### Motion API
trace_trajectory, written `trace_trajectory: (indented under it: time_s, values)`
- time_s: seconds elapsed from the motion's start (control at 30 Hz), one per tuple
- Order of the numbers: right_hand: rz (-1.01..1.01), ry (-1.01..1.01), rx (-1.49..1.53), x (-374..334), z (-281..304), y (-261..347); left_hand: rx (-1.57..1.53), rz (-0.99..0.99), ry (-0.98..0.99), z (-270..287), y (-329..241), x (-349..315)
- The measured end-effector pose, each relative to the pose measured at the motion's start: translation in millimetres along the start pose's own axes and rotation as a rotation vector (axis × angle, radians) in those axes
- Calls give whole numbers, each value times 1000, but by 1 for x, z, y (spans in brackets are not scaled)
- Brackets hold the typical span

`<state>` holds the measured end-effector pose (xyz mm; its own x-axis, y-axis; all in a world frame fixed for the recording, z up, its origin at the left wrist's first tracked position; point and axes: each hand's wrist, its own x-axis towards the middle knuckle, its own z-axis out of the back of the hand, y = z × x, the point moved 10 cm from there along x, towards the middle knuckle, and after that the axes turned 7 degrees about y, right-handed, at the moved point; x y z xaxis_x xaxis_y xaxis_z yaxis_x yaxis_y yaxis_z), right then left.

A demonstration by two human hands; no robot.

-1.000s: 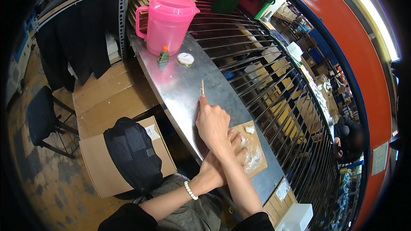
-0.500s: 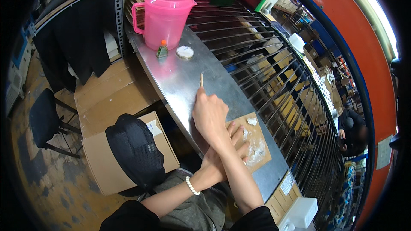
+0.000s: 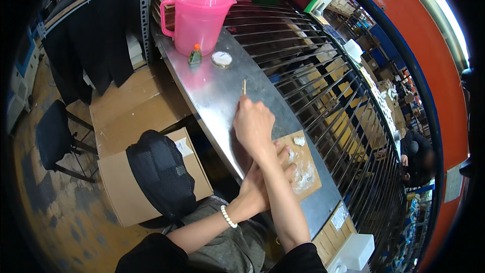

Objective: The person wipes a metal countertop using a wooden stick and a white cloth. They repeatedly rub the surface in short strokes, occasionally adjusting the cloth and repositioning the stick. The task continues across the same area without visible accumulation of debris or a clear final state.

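Note:
My forearms cross over the near part of a metal bench, the right over the left. My right hand is closed round a thin light-coloured stick, its tip pointing away from me above the bench. On a piece of brown cardboard rests my left hand, fingers spread, its palm partly hidden beneath my right forearm. White paste is smeared beside those fingers, and a white lump sits near the far corner of the cardboard.
Farther along stand a pink lidded jug, a small orange-capped bottle and a round white-topped disc. Metal bars line the right side. A cardboard box with a black mesh bag lies left; a white container is near right.
My right hand with the stick has shifted slightly away from me along the bench. My left hand stays on the cardboard. The whole view has moved a little.

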<state>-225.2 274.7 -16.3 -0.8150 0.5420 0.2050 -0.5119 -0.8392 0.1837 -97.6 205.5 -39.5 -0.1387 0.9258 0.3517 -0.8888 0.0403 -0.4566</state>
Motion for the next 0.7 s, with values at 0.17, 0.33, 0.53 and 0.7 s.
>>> trace_trajectory:
  time_s: [0.17, 0.33, 0.53, 0.7]
  values:
    - [9, 3, -5, -8, 1, 3, -27, 15, -20, 0, 3, -1]
    - [-19, 52, 12, -8, -5, 13, -27, -12, -44, -8, 4, -4]
    - [-7, -2, 14, 11, -2, -3, 62, -5, 7, -6, -2, 2]
    - [-11, 56, 132, -1, -16, 35, 24, -29, -21, -7, 3, -1]
